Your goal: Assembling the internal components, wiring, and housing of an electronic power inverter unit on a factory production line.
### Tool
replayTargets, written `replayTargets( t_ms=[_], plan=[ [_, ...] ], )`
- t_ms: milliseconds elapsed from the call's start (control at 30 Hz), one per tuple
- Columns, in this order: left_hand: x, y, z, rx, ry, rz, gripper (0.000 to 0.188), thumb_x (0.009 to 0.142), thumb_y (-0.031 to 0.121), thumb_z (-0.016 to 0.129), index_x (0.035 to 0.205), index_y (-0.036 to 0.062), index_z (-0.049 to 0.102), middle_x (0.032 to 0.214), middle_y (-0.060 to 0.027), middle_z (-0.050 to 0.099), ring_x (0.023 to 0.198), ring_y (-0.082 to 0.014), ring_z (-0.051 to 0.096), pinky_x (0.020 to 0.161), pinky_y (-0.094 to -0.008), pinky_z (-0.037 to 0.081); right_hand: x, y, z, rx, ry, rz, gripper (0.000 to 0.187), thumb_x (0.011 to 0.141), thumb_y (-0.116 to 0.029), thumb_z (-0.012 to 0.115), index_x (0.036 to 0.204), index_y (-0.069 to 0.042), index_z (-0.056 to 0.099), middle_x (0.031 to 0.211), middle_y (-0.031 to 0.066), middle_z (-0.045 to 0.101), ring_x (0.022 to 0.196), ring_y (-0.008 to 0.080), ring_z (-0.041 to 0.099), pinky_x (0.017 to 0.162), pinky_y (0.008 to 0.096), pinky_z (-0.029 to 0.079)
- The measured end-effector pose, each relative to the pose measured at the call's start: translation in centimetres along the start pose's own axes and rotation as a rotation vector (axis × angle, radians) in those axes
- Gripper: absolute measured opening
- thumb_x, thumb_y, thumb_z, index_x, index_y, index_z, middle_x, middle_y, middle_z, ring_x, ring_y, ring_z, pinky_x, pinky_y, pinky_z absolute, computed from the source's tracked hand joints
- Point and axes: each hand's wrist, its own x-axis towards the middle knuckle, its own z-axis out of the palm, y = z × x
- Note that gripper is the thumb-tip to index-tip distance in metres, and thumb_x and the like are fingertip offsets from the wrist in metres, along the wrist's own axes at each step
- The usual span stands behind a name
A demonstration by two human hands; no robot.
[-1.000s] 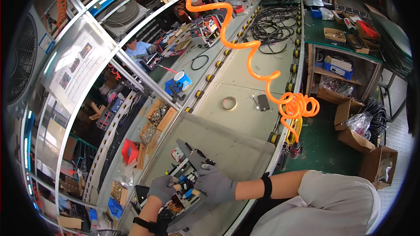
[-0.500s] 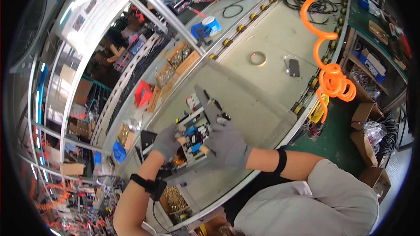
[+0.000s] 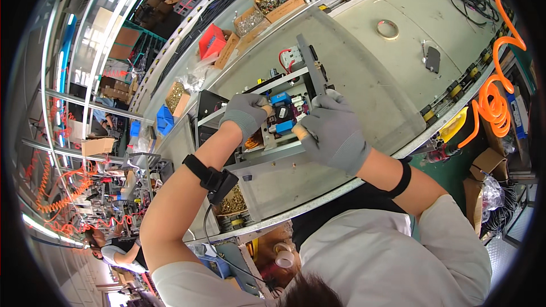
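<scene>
An open grey metal chassis (image 3: 267,153) lies on the grey workbench (image 3: 364,68), holding blue parts, wires and a circuit board (image 3: 284,115). Both hands wear grey gloves. My left hand (image 3: 244,112) reaches into the chassis from the left, its fingers curled on the parts inside. My right hand (image 3: 331,131) rests on the chassis's right side over the board, fingers bent; a bare fingertip shows at its lower left. Whether either hand grips a small part is hidden by the gloves. A black wristband (image 3: 211,177) with a cable sits on my left forearm.
A tape roll (image 3: 388,28) and a small black part (image 3: 432,59) lie farther along the bench. Boxes of screws (image 3: 273,1), a red bin (image 3: 211,40) and blue bins (image 3: 165,119) line the far side. An orange coiled hose (image 3: 492,102) hangs at right. Another person (image 3: 116,253) works at lower left.
The view has tilted down and closer onto the chassis. Both hands stay on it, with the right hand now lying lower across the board.
</scene>
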Motion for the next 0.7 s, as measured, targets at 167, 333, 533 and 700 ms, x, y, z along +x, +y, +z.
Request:
replayTargets(
  t_ms=[167, 333, 533, 700],
  plan=[
    [-0.7, 2.5, -0.5, 0.247, -0.034, -0.045, 0.024, 0.071, 0.025, 0.064, 0.077, 0.002, 0.067, 0.067, -0.0146, 0.063, 0.06, -0.0224, 0.059, 0.061, -0.0318, 0.047, 0.0, 0.0, -0.3, 0.009, -0.038, 0.01, 0.013, 0.067, -0.018, 0.065, 0.064, -0.007, 0.06, 0.061, 0.0068, 0.053, 0.076, 0.0239, 0.054, 0.086, 0.0438, 0.039],
    [0.0, 4.2, -0.3, 0.473, -0.004, -0.128, 0.03, 0.069, 0.027, 0.057, 0.088, 0.0063, 0.069, 0.091, -0.0176, 0.066, 0.086, -0.0329, 0.063, 0.077, -0.0364, 0.049, 0.6, -0.1, -0.9, -0.003, -0.047, 0.0, 0.013, 0.068, -0.017, 0.065, 0.064, -0.007, 0.06, 0.063, 0.0079, 0.055, 0.079, 0.0254, 0.056, 0.084, 0.0441, 0.041],
    [-0.7, 5.9, 0.3, 0.74, 0.06, 0.023, 0.027, 0.072, 0.028, 0.053, 0.087, 0.0095, 0.067, 0.09, -0.0153, 0.064, 0.085, -0.0337, 0.061, 0.075, -0.0385, 0.049, 0.7, 0.6, -0.7, -0.078, -0.045, -0.001, 0.014, 0.07, -0.021, 0.064, 0.065, -0.008, 0.062, 0.062, 0.0066, 0.056, 0.079, 0.0235, 0.056, 0.085, 0.0437, 0.041],
    [-0.5, 4.5, -1.1, 0.73, 0.031, 0.023, 0.03, 0.074, 0.035, 0.059, 0.091, 0.0115, 0.068, 0.09, -0.0142, 0.066, 0.084, -0.0334, 0.062, 0.075, -0.0365, 0.048, 0.3, 0.6, -0.5, -0.085, -0.034, -0.005, 0.012, 0.067, -0.02, 0.062, 0.063, -0.009, 0.063, 0.061, 0.0068, 0.056, 0.079, 0.0234, 0.057, 0.086, 0.0431, 0.041]
  ],
)
